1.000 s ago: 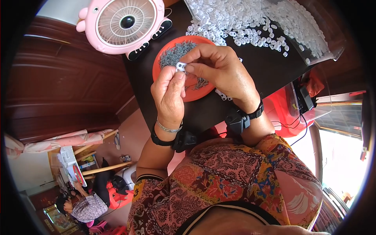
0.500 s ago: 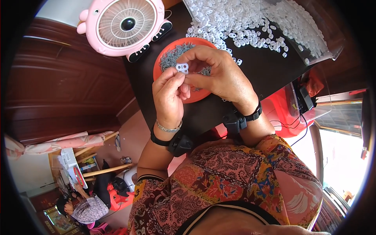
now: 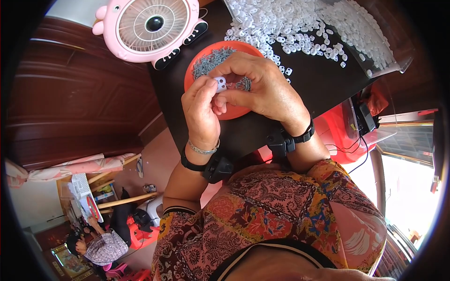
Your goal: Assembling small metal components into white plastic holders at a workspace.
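My left hand (image 3: 200, 105) pinches a small white plastic piece with round holes (image 3: 221, 84) between thumb and fingers. Around the same piece curls my right hand (image 3: 269, 89), its index finger at the upper side and its thumb just below. Whether the right fingertips also hold something tiny cannot be made out. Both hands are over an orange-red round bowl (image 3: 189, 80), which contains many small grey screw-like pieces (image 3: 211, 61). Part of the bowl is hidden behind my hands.
Beyond the bowl, white plastic pieces (image 3: 276, 23) lie heaped on the dark table (image 3: 323, 84), some in a clear container (image 3: 396, 68). A pink fan (image 3: 154, 23) stands at the far left. Lower left, another person (image 3: 108, 248) sits near a red stool (image 3: 140, 234).
My left thumb has shifted over the white piece, covering more of its left part. The piece has turned slightly. Both hands remain over the bowl.
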{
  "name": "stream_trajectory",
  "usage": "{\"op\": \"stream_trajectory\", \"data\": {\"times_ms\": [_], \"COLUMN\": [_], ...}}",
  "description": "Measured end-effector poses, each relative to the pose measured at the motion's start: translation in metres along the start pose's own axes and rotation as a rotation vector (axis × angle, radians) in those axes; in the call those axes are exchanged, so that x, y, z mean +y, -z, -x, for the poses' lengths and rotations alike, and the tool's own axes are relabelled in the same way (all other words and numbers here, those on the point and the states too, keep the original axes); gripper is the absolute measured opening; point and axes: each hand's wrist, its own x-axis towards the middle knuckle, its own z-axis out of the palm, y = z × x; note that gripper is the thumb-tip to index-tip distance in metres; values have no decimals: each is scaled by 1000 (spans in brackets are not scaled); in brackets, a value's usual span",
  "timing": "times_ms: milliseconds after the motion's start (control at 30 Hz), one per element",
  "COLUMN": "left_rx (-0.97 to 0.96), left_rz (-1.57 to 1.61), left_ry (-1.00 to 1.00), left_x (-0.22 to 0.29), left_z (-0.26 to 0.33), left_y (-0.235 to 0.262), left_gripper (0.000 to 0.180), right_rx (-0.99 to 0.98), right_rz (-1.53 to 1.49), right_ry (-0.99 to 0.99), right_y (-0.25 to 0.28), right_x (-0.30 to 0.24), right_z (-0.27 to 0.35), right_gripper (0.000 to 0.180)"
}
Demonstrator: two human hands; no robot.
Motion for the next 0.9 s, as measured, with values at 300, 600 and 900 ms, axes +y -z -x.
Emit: {"op": "stream_trajectory", "data": {"times_ms": [300,600,900], "left_rx": [14,-22,25], "left_rz": [60,1,-322], "left_ry": [-44,-97,-273], "left_x": [3,1,3], "left_z": [0,1,3], "left_y": [2,4,0], "left_gripper": [24,22,22], "right_rx": [-5,16,5], "right_rz": [99,56,-291], "right_ry": [101,110,-273], "right_y": [-2,-2,-2], "right_x": [-3,-2,-12], "right_z": [-1,0,3], "right_gripper": [27,27,21]}}
